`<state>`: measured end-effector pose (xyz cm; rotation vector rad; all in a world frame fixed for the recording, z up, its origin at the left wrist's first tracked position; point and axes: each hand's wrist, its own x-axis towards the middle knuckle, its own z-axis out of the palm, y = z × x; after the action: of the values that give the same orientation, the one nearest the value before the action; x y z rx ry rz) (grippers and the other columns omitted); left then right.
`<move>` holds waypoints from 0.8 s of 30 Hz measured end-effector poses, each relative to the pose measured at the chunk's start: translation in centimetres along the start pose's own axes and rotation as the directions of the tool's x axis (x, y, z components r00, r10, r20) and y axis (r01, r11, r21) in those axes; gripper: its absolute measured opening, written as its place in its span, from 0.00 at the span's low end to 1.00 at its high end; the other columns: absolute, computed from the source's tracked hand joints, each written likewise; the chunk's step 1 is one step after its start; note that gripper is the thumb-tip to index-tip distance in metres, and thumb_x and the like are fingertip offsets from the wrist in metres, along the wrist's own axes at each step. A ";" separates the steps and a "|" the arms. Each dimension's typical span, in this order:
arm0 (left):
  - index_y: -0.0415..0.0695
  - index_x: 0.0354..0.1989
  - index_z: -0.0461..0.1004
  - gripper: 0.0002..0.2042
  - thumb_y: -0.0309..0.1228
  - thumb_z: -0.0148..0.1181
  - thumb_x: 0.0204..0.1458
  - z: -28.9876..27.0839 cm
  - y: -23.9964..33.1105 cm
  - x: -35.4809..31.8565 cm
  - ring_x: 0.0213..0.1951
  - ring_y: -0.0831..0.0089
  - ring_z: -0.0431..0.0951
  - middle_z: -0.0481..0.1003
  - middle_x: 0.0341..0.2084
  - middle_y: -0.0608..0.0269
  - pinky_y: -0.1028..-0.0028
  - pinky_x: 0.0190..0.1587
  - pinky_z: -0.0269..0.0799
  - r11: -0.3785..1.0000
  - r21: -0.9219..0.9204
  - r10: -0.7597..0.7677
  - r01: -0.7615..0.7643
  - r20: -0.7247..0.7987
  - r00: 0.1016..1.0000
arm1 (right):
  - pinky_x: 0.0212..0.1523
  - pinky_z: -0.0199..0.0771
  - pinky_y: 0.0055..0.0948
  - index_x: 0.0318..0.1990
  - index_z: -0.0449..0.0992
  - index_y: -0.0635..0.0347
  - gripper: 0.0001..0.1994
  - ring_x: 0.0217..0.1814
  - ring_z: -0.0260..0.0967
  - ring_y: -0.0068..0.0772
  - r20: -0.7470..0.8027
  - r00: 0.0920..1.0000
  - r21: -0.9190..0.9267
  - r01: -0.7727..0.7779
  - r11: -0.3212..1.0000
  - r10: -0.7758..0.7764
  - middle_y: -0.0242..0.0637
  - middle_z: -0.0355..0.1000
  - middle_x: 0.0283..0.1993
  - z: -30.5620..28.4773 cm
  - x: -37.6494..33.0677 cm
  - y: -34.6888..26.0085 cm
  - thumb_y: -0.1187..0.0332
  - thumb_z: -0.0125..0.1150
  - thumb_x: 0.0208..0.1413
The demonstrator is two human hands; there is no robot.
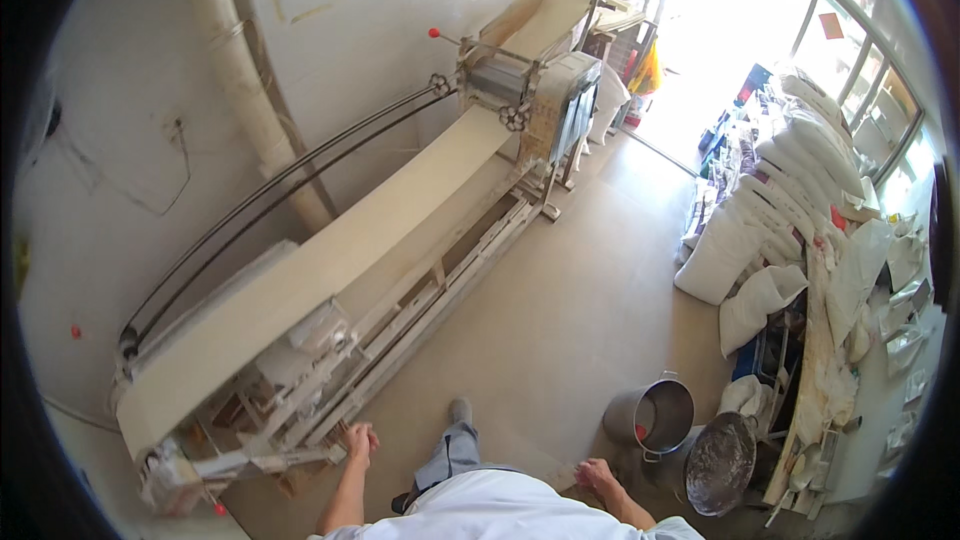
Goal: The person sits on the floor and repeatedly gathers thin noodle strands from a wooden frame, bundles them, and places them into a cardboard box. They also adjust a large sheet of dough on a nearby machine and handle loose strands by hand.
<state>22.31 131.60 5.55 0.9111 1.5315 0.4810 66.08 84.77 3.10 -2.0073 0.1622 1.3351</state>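
A long dough-sheeting machine [400,270] runs from the lower left to the upper middle, with a wide pale sheet of dough [330,250] lying along its belt. My left hand [359,439] rests on the machine's near metal frame, fingers curled at its edge. My right hand [595,475] hangs free at my side above the floor, holding nothing, its fingers loosely apart. My white-clad torso and one grey-trousered leg fill the bottom middle.
A metal bucket [655,418] and a floury round pan [720,462] stand on the floor at the right. White flour sacks [760,230] are stacked along the right wall by the windows. A thick pipe [250,90] runs up the white wall.
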 end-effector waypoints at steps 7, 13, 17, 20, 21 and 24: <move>0.41 0.35 0.78 0.16 0.38 0.51 0.69 25.2 41.1 12.7 0.30 0.81 0.74 0.75 0.24 0.70 0.77 0.36 0.72 0.678 -0.145 0.734 -0.721 0.186 0.653 | 0.35 0.83 0.33 0.41 0.79 0.71 0.12 0.34 0.80 0.39 0.039 0.995 0.235 -0.096 0.967 0.089 0.46 0.80 0.36 -2.4 4.0 -4.8 0.68 0.56 0.63; 0.39 0.48 0.79 0.22 0.47 0.48 0.69 47.3 69.9 15.5 0.35 0.78 0.77 0.80 0.30 0.65 0.74 0.41 0.72 0.427 -0.306 0.900 -0.851 0.232 0.369 | 0.42 0.83 0.35 0.46 0.80 0.67 0.12 0.36 0.82 0.41 0.192 0.909 -0.395 0.416 0.819 -0.369 0.48 0.82 0.38 -7.3 16.4 -12.0 0.69 0.59 0.60; 0.39 0.48 0.79 0.22 0.47 0.48 0.69 58.8 84.2 18.9 0.36 0.78 0.77 0.81 0.34 0.64 0.75 0.41 0.72 0.344 -0.284 0.936 -0.895 0.183 0.301 | 0.31 0.85 0.40 0.46 0.77 0.71 0.14 0.33 0.82 0.44 0.094 0.964 -0.169 0.262 0.950 -0.249 0.50 0.81 0.35 -12.5 23.7 -23.4 0.67 0.55 0.63; 0.39 0.48 0.79 0.23 0.48 0.49 0.68 66.4 93.6 22.8 0.37 0.77 0.77 0.81 0.35 0.63 0.73 0.41 0.72 0.301 -0.230 0.953 -0.925 0.109 0.282 | 0.29 0.83 0.37 0.47 0.77 0.69 0.14 0.30 0.81 0.41 -0.079 0.997 0.235 0.032 0.971 -0.014 0.49 0.81 0.33 -17.6 28.1 -34.6 0.66 0.56 0.63; 0.38 0.48 0.79 0.23 0.49 0.49 0.67 68.5 96.3 24.3 0.37 0.75 0.78 0.81 0.34 0.62 0.72 0.42 0.72 0.286 -0.187 0.958 -0.940 0.093 0.273 | 0.29 0.83 0.36 0.47 0.77 0.68 0.14 0.30 0.81 0.40 -0.085 0.996 0.222 0.053 0.974 -0.035 0.48 0.81 0.33 -19.5 29.2 -38.1 0.66 0.56 0.63; 0.38 0.49 0.79 0.25 0.52 0.50 0.66 74.1 104.1 29.4 0.41 0.67 0.79 0.81 0.37 0.59 0.66 0.47 0.73 0.234 -0.021 0.969 -0.972 0.087 0.232 | 0.30 0.81 0.35 0.48 0.77 0.68 0.14 0.31 0.80 0.39 -0.147 0.985 0.197 0.115 0.974 -0.087 0.47 0.81 0.34 -24.1 31.9 -46.6 0.65 0.56 0.63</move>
<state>122.89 202.34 51.26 1.8979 0.6557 1.3063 120.63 113.03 3.92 -1.9063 0.2472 1.0707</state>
